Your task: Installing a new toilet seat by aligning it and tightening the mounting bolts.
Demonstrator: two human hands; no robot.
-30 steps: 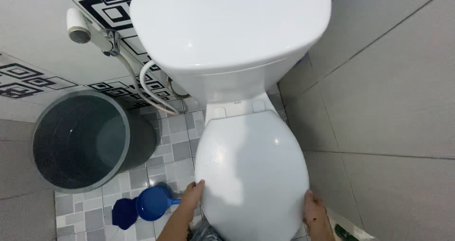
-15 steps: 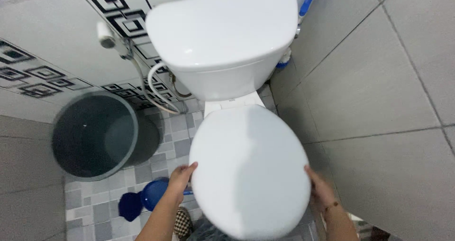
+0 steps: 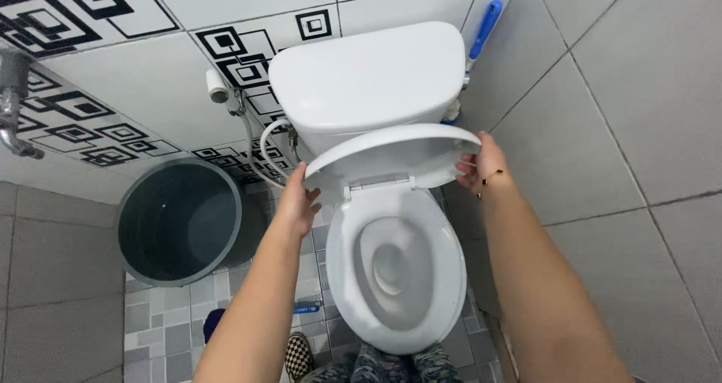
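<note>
A: Item one, the toilet lid (image 3: 391, 156): white, oval, tilted up roughly halfway, its hinge end at the cistern (image 3: 368, 78) and its free edge toward us. We hold it on both sides.

B: Hands, then. Our left hand (image 3: 299, 202) sits at the lid's 9 o'clock edge, fingers (image 3: 310, 196) curled under the rim. Our right hand (image 3: 481, 161) sits at 3 o'clock, fingers closed on the rim, a thin bracelet at the wrist.

A: Item two, the seat (image 3: 398, 266): white, lying flat on the bowl, fully uncovered, with nobody touching it.

B: Progress, as we judge it: the lid is off the seat but not yet leaning against the cistern, so the lift looks about half done. Resting it back remains.

A: Surroundings. At 9 o'clock of the bowl, a dark grey bucket (image 3: 180, 221) holding water, on the small-tiled floor (image 3: 154, 326). At 11 o'clock, a spray hose (image 3: 259, 146) hanging by the patterned wall.

B: At 1 o'clock, a blue-handled brush (image 3: 485, 25) beside the cistern. At 6 o'clock, our patterned trousers and a checked slipper (image 3: 301, 354).
</note>
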